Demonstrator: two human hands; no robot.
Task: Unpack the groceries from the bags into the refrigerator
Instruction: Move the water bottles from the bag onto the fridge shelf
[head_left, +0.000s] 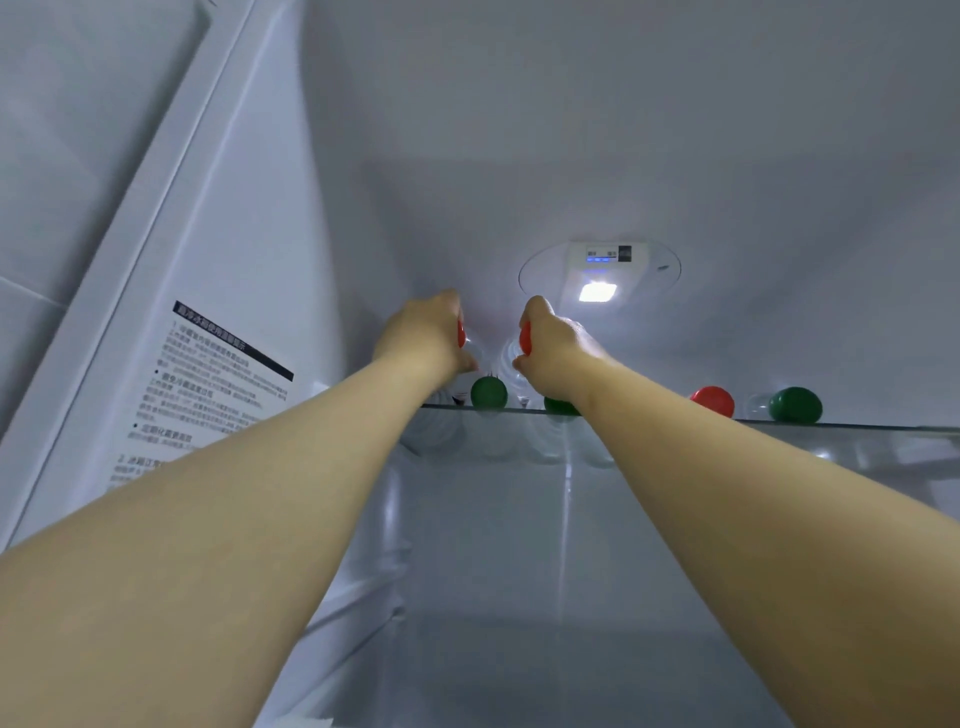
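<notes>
Both arms reach up into the open refrigerator (519, 156), top compartment. The left hand (426, 332) grips the left bottle (475, 354), a clear one, by its neck, with the fingers (448, 304) curled round the red cap so only a sliver of red shows. The right hand (556, 343) does the same on the right bottle (508, 364), also clear with a red cap, fingers (537, 307) wrapped closed round the top. The two bottles sit just beside each other, over the left part of the glass shelf (857, 428), close to the back wall. Can't tell if their bases touch the shelf, since hands and wrists block that.

More clear bottles stand along the shelf, and mostly their caps show:
- A green-capped bottle (488, 393) stands between the two wrists.
- A second green-capped bottle (558, 406) is half hidden under the right wrist.
- A red-capped bottle (713, 401) stands further right.
- A far green-capped bottle (795, 405) is rightmost.

Bottle bases show blurred through the glass from below.

The interior lamp (597, 292) is lit on the ceiling, just right of the right hand, with a small control panel (608, 255) beside it. An instruction sticker (208, 384) with printed text is on the left inner wall. The text is too blurred to read.
</notes>
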